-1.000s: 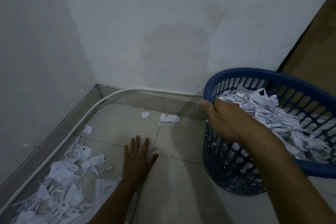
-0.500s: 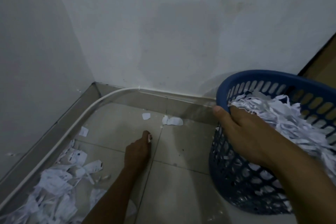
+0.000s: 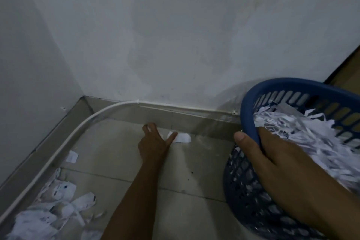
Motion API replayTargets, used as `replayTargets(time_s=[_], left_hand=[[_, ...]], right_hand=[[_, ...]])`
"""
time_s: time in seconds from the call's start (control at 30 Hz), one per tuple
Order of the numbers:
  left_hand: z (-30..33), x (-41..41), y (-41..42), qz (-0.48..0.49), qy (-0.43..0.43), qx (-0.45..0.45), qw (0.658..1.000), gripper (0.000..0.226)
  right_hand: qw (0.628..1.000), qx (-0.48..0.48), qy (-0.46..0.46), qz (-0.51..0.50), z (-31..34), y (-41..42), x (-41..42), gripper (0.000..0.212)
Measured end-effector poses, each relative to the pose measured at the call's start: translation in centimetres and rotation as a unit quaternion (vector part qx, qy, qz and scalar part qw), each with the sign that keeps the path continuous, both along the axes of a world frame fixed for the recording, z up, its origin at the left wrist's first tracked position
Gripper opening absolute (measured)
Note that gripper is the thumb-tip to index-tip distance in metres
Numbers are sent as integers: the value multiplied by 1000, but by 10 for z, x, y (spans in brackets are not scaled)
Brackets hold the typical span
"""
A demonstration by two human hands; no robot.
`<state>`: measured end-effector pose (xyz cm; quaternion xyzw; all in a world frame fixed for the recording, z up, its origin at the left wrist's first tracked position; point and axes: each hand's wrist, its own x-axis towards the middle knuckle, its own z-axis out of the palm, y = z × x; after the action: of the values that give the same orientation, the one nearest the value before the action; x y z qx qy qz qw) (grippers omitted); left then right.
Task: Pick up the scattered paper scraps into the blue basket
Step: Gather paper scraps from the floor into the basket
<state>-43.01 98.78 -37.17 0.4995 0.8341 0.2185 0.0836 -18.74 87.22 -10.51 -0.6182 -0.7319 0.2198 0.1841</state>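
Observation:
The blue basket point(image 3: 251, 107) is tilted at the right, full of white shredded paper scraps point(image 3: 303, 130). My right hand point(image 3: 276, 160) grips its near rim, thumb outside and fingers inside. My left hand point(image 3: 153, 142) reaches to the foot of the back wall. Its fingers are curled with a bit of white paper showing at their tips. Its thumb stretches right and touches a white paper scrap point(image 3: 183, 138) lying on the floor tile. A heap of scattered scraps point(image 3: 52, 210) lies at the lower left, and a single scrap point(image 3: 71, 156) sits near the left skirting.
I am in a room corner with two white walls. A white cable point(image 3: 78, 128) curves along the grey skirting. The grey tiled floor point(image 3: 191, 165) lies between my arms. A brown door edge point(image 3: 348, 68) shows at the far right.
My left hand moved forward from the middle tile to the back skirting, reaching the white scrap. The basket and my right hand shifted right and closer as my view moved in.

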Motion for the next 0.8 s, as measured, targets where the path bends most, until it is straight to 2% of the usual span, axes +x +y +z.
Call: replayTargets(time_s=[0.1,0.3,0.5,0.6,0.7,0.8], left_hand=[[-4,8,-1,-10,24,-25,999,80],[-4,-2,-11,-38,47,-1,998,35],[-16,-18,-23,-78,-2,32,996,21],[-13,-23,-31,-72,-34,49,996,19],[-5,-37,-35,-27,-73,41,996,18],[2,-58,-28,8,-110,-6,994,55]], right_hand=[[1000,-1,3,2,1,0,-1,54],[1000,4,-10,1,1,-1,0,55],[1000,-7,-17,8,2,-3,1,57],[1000,-6,-20,14,3,-6,2,53],[1000,-7,-24,18,2,-7,3,50],[1000,-6,-15,23,1,-6,2,51]])
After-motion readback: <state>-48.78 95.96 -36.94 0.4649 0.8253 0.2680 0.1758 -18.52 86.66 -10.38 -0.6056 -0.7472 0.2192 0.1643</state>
